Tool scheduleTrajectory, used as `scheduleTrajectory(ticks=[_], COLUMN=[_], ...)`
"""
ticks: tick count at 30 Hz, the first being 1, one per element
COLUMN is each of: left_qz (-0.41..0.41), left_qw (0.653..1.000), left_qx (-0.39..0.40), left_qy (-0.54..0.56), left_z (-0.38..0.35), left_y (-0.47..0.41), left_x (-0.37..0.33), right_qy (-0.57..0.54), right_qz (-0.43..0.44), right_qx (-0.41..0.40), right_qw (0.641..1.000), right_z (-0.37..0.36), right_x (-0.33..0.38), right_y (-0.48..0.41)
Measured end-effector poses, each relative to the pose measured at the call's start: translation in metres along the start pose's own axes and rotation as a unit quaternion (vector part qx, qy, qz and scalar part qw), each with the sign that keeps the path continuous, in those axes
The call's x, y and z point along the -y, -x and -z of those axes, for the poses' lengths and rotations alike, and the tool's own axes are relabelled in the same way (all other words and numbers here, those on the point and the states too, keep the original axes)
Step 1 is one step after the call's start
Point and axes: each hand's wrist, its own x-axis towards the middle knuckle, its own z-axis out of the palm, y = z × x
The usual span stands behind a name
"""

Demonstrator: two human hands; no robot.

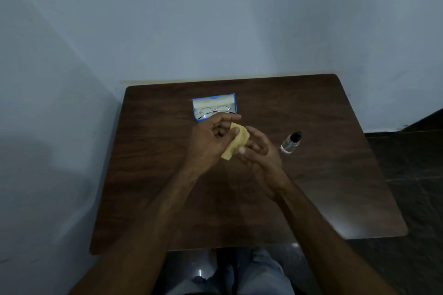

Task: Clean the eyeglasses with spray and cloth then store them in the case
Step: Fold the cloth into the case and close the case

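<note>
Both hands hold the yellow cloth [236, 141] above the wooden table [167, 187]: left hand [211, 137] pinches its top w/ thumb, right hand [260, 151] grips the lower edge. Left fingers hide the front of the open blue case [214, 100]; eyeglasses [214, 110] lie inside. Spray bottle [291, 142] stands apart, at right.

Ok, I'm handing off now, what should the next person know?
Left hand and right hand: both hold the yellow cloth above the table.
Glasses: lying in the open blue case, at the far side.
Spray bottle: upright, cap on, right of the hands.
Done: glasses are in the case; whether they were cleaned can't be told.
Left: put the cloth away, close the case.
</note>
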Motion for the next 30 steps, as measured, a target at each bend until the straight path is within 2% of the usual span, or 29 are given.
scheduleTrajectory(ticks=[6, 8, 10, 12, 16, 19, 23, 25, 30], left_qz=[-0.013, 0.0, 0.016, 0.041, 0.113, 0.208, 0.328, 0.344, 0.285], left_qw=[1.0, 1.0, 0.998, 0.993, 0.974, 0.936, 0.883, 0.868, 0.908], left_qx=[0.019, 0.018, 0.009, -0.011, -0.037, -0.047, 0.023, 0.039, 0.014], left_qy=[-0.013, 0.017, 0.056, 0.107, 0.194, 0.279, 0.334, 0.356, 0.307], left_z=[0.015, 0.018, 0.018, 0.017, 0.017, 0.016, 0.017, 0.016, 0.012], left_y=[-0.002, -0.003, -0.003, -0.002, -0.004, -0.002, 0.005, 0.005, -0.006], left_x=[-0.011, -0.011, -0.011, -0.01, 0.001, 0.008, 0.013, 0.014, 0.025], right_qy=[-0.067, -0.113, -0.187, -0.211, -0.14, -0.1, -0.037, -0.024, 0.016], right_qz=[-0.001, -0.016, -0.065, -0.115, -0.098, -0.049, -0.02, -0.02, -0.015], right_qx=[-0.117, -0.105, -0.065, -0.034, -0.028, -0.061, -0.073, -0.084, -0.121], right_qw=[0.991, 0.988, 0.978, 0.97, 0.985, 0.992, 0.996, 0.996, 0.992], right_z=[-0.023, -0.027, -0.029, -0.031, -0.037, -0.034, -0.028, -0.025, -0.021], right_x=[0.004, 0.008, 0.009, 0.01, 0.01, 0.012, 0.012, 0.012, 0.009], right_y=[-0.006, -0.006, -0.003, 0.0, 0.0, -0.006, -0.014, -0.017, -0.023])
